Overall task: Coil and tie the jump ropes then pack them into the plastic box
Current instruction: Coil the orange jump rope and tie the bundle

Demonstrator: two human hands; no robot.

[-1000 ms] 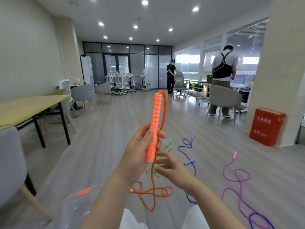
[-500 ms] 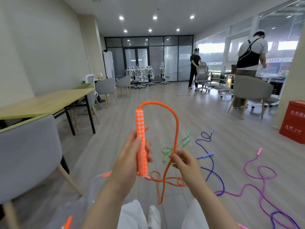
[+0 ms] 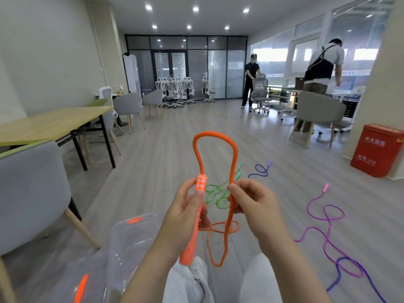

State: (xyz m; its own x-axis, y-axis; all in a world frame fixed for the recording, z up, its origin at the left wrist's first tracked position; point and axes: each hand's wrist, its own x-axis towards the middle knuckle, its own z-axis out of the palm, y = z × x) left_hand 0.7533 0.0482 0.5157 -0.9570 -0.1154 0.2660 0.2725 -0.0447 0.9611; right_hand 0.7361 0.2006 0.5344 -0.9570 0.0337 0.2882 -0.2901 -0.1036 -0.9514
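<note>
My left hand (image 3: 185,213) grips the orange patterned handle (image 3: 193,228) of the orange jump rope (image 3: 215,136), held upright in front of me. The rope arches up from the handle's top and comes down into my right hand (image 3: 251,202), which pinches the cord. Below my hands the rest of the orange rope trails in loops to the floor. A green rope (image 3: 218,193), a blue rope (image 3: 261,170) and a pink-purple rope (image 3: 325,226) lie loose on the floor ahead and to the right. The clear plastic box (image 3: 131,235) with orange clips sits on the floor at lower left.
A grey chair (image 3: 30,193) and a wooden table (image 3: 50,123) stand at left. A red bin (image 3: 377,149) is at right beside a pillar. Two people stand at the back right among office chairs. My legs and a white shoe show at the bottom.
The handle has sunk lower in my left hand and the rope arch above it has grown taller and wider. My right hand has risen and pinches the cord beside the handle.
</note>
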